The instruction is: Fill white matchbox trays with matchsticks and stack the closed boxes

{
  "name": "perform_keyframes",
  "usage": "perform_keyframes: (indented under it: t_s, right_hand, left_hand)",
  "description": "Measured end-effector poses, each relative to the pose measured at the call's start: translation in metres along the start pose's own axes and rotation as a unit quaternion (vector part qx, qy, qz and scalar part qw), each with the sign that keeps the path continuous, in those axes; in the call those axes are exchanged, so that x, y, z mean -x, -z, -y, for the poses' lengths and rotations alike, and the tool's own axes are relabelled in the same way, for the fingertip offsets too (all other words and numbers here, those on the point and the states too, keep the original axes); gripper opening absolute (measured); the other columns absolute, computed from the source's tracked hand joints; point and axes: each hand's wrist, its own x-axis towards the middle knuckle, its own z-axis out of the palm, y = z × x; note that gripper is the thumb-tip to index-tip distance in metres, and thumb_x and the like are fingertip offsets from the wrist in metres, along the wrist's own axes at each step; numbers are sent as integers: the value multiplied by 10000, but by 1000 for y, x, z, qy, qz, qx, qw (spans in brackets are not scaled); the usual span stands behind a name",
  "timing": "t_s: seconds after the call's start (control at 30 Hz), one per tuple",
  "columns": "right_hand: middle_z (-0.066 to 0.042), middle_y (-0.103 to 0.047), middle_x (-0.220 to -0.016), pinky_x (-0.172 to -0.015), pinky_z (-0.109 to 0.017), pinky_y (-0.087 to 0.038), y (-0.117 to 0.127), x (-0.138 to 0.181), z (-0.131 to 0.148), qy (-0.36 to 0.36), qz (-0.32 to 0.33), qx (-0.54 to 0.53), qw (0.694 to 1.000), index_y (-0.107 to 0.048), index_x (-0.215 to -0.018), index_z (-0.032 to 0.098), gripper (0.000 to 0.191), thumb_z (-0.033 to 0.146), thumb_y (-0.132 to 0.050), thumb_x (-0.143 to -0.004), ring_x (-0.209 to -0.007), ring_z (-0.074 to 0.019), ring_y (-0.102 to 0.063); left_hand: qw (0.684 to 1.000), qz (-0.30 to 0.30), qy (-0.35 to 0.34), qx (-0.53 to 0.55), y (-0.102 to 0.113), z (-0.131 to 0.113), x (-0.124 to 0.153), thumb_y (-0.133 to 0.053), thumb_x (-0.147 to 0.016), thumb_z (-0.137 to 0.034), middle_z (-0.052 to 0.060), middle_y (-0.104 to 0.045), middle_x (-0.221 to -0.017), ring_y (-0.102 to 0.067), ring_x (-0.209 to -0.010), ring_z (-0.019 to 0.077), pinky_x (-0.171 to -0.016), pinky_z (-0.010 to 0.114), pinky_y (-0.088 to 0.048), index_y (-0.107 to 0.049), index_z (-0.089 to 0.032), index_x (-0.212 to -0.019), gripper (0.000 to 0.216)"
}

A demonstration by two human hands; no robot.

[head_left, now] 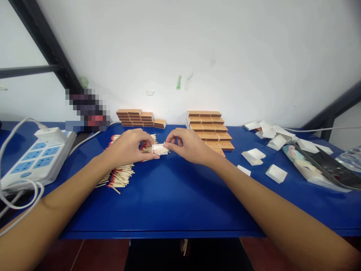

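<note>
Both my hands meet over the middle of the blue table (175, 203). Between them sits a small white matchbox tray (159, 149) with matches in it. My left hand (128, 146) is closed, its fingers pinching the tray's left end and a bunch of matches. My right hand (187, 145) is closed too, fingertips pinching the tray's right end. A loose heap of red-tipped matches (118, 175) lies under and in front of my left hand.
Stacks of brown matchboxes stand against the wall at back left (138, 117) and back centre (210, 130). Several empty white trays (270, 150) lie scattered on the right, beside a plastic bag (316, 169). A white power strip (36, 158) with cables sits at the left.
</note>
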Motion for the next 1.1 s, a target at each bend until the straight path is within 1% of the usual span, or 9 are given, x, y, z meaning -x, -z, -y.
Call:
perform_keyframes:
  t_s: [0.07,0.17,0.37,0.53,0.6,0.7,0.77,0.97,1.1]
  right_hand:
    - [4,-670,-762,-651,-286,-379,2,1,0,-21,20,-6,1000,-723,-856,180,165,303,-708,-966,-657,-123,-542]
    - [16,-658,-717,-632,-279,-370,0,2,2,-40,46,-15,998,-710,-843,182,160,281,-690,-966,-626,-114,-535]
    - [11,-683,-749,-648,-273,-403,-10,5,4,-36,37,-57,997,-709,-862,183,145,279,-690,-970,-659,-117,-560]
    - [-9,-717,-786,-661,-273,-443,-7,2,2,-53,38,-106,992,-736,-870,178,156,296,-689,-961,-692,-130,-596]
    - [-17,-725,-803,-671,-282,-455,-5,0,0,-62,19,-106,992,-744,-893,175,154,303,-688,-958,-708,-139,-602]
    - [-34,-743,-876,-701,-297,-464,-4,-2,-3,-71,-34,-71,994,-757,-991,173,158,311,-685,-962,-747,-150,-599]
    - [-45,-756,-911,-703,-303,-461,-5,-2,-5,-75,-42,-55,995,-771,-1042,172,195,332,-693,-963,-754,-153,-591]
    - [-24,-736,-792,-657,-298,-424,-7,-3,-5,-90,-6,-81,993,-800,-891,167,167,304,-712,-930,-678,-131,-548]
    - [-24,-709,-769,-628,-295,-420,-5,-3,0,-111,-27,-135,984,-767,-850,158,183,322,-713,-910,-659,-128,-535]
  left_hand:
    - [1000,-3,2,-1,0,0,0,-823,-826,-586,0,-704,-763,-632,-747,190,-717,316,-431,-683,-209,-804,402]
    - [1000,-11,2,-3,0,1,0,-814,-834,-585,0,-701,-756,-632,-748,189,-717,316,-433,-671,-209,-793,404]
    - [1000,-13,3,2,-1,-1,1,-810,-837,-583,5,-706,-769,-636,-755,192,-713,317,-432,-683,-202,-805,402]
    - [1000,-21,-7,1,-3,0,1,-830,-826,-571,-5,-700,-761,-630,-731,180,-697,307,-429,-692,-201,-820,395]
    - [1000,-26,-15,-2,-3,1,0,-834,-826,-567,-7,-698,-759,-628,-730,177,-700,305,-429,-688,-200,-813,395]
    - [999,-25,-25,1,-2,0,0,-836,-834,-556,-11,-687,-746,-627,-731,173,-705,301,-431,-678,-201,-798,390]
    - [999,-25,-34,4,-2,-2,1,-833,-843,-551,-10,-687,-754,-628,-735,172,-706,300,-431,-681,-202,-804,383]
    - [998,-35,-46,-9,-4,-2,3,-838,-844,-540,2,-711,-817,-640,-774,185,-711,304,-427,-717,-204,-863,358]
    - [999,-27,-41,-8,-5,0,4,-837,-843,-554,0,-715,-821,-641,-778,183,-708,302,-428,-726,-207,-882,367]
